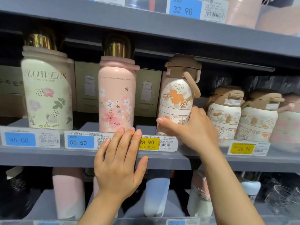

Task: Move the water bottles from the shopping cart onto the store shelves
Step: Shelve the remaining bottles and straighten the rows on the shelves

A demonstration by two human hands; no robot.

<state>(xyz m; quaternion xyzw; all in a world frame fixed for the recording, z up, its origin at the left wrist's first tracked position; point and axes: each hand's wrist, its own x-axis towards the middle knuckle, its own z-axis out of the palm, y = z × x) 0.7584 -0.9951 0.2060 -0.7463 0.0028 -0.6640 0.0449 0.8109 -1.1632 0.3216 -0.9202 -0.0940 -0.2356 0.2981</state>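
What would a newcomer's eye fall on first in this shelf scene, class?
Probably the right hand gripping the orange-flowered bottle at the middle shelf's front. Next, the left hand lying flat over the price labels below the pink blossom bottle.

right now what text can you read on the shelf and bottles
"FLOWERS", "DKADI": cream bottle
"46.00": blue tag
"50.50": blue tag
"28.90", "32.90" beneath: yellow tag
"26.90": yellow tag
"32.90": upper shelf tag
Barcodes, small print, pink bottle's line: too blurred.
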